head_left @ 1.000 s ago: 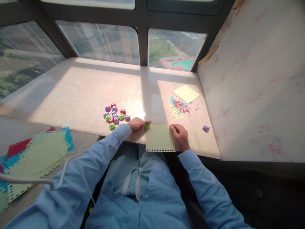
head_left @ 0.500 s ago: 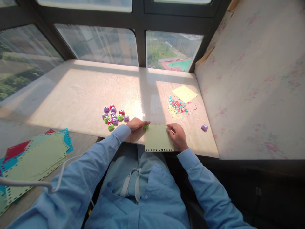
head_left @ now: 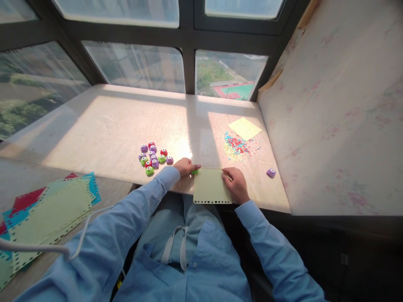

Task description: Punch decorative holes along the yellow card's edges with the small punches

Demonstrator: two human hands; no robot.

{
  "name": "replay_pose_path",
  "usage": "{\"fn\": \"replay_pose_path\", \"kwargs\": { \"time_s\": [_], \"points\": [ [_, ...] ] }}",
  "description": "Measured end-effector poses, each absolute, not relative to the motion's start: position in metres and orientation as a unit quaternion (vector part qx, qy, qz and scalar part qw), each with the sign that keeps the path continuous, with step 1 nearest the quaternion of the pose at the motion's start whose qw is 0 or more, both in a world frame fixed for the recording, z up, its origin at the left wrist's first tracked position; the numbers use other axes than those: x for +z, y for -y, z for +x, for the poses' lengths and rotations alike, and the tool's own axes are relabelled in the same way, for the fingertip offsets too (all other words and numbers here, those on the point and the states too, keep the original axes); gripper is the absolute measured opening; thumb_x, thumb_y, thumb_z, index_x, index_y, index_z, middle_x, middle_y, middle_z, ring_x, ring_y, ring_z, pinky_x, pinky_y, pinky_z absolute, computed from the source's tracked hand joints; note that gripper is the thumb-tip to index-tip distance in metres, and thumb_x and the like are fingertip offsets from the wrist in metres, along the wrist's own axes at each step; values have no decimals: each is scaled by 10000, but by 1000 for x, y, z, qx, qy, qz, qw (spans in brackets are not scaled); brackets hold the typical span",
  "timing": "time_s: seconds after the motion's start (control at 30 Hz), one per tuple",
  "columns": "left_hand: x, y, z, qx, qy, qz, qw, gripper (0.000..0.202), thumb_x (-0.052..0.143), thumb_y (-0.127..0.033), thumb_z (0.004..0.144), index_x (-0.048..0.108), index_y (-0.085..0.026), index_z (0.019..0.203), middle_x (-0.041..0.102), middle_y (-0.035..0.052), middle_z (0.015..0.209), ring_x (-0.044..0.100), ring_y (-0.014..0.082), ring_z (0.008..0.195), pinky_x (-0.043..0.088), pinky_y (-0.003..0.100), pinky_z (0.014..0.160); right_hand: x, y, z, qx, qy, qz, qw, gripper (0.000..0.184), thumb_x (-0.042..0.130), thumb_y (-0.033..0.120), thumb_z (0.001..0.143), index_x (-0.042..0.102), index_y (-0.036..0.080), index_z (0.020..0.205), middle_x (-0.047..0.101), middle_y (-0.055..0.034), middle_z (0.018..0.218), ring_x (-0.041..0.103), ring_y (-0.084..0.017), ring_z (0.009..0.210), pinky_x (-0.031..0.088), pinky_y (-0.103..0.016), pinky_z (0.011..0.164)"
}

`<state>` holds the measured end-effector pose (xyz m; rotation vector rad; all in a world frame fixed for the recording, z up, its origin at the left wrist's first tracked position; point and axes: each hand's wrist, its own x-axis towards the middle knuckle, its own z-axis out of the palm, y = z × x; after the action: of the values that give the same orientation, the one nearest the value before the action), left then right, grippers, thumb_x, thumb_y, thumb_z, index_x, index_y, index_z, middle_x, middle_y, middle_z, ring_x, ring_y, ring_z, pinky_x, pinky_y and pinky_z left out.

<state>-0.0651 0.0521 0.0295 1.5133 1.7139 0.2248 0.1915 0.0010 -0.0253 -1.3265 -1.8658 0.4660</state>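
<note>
My left hand point(head_left: 185, 167) is closed on a small green craft punch point(head_left: 194, 171), its thumb across the top. The punch sits at the upper left corner of a pale yellow-green sheet of paper point(head_left: 212, 186). Small shaped holes run along the sheet's near edge, and a row also shows along its far edge. On the right side, my right hand point(head_left: 236, 184) grips the paper with curled fingers. The sheet lies at the table's front edge and overhangs my lap. Whether the punch is pressed down cannot be made out.
Several purple, red and green craft punches point(head_left: 153, 158) cluster left of my hands. One purple punch point(head_left: 271, 173) stands alone at the right. Beyond the paper lie colored confetti bits point(head_left: 236, 146) and a yellow sheet point(head_left: 245, 128). Punched colored sheets point(head_left: 53, 214) and a white cable point(head_left: 82, 233) are at left.
The whole view has shifted slightly, so everything appears a little lower. My left fingers and thumb have shifted a little on the green punch. My right hand stays on the paper.
</note>
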Motion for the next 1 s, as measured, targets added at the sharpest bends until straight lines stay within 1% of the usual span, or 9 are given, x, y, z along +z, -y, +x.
{"fn": "replay_pose_path", "kwargs": {
  "time_s": [0.17,0.33,0.4,0.5,0.6,0.7,0.8,0.9,1.0],
  "points": [
    [38,-54,-55,73,-687,623,367,354,738,-361,766,513,-193,550,495,-12,513,478,138,558,305,283,565,-25,0,190,180,732,-525,396,187,531,271,896,690,213,976,718,-91,969,624,-272,934,483,-433,843],
    [40,-53,-50,79,-693,614,369,354,724,-310,788,483,-204,552,481,-19,502,461,135,541,306,279,559,-26,0,189,181,731,-528,393,190,529,266,897,694,212,974,717,-92,970,624,-274,938,479,-436,851],
    [38,-54,-49,81,-699,606,371,376,731,-294,786,461,-210,538,462,-23,484,441,131,519,299,280,551,-26,-1,190,180,732,-528,391,189,528,267,898,693,215,972,718,-92,973,623,-276,944,479,-439,854],
    [36,-56,-48,82,-702,596,381,405,768,-281,753,449,-216,512,392,-41,437,416,128,485,276,282,536,-28,-1,190,179,733,-527,391,189,525,267,897,692,218,971,720,-90,973,623,-274,942,480,-441,859],
    [37,-58,-49,85,-708,584,389,396,793,-267,725,461,-214,515,357,-53,422,432,133,482,270,279,533,-29,-2,190,179,733,-525,393,188,527,263,893,692,218,971,719,-88,967,622,-272,937,483,-438,852],
    [41,-59,-50,78,-710,573,402,391,803,-282,717,477,-207,514,371,-49,419,449,136,473,282,277,527,-30,-2,191,182,731,-524,397,181,528,261,891,692,221,959,718,-86,957,624,-268,930,489,-433,848],
    [45,-59,-54,61,-707,562,425,391,796,-329,735,498,-197,520,399,-38,417,439,129,439,289,273,499,-30,-3,191,186,730,-522,401,177,531,260,892,692,217,952,716,-86,952,624,-266,925,494,-431,848],
    [47,-60,-58,47,-701,553,448,384,770,-374,772,514,-190,553,408,-38,412,406,114,400,288,262,464,-31,-4,192,187,729,-521,402,174,538,263,889,692,211,952,714,-87,948,622,-264,922,498,-427,843],
    [47,-59,-63,59,-689,535,485,414,762,-410,792,486,-196,570,370,-53,408,345,92,367,267,257,436,-32,-5,192,190,727,-522,403,168,543,266,886,693,215,945,713,-83,942,622,-262,918,503,-424,842]
  ]
}}
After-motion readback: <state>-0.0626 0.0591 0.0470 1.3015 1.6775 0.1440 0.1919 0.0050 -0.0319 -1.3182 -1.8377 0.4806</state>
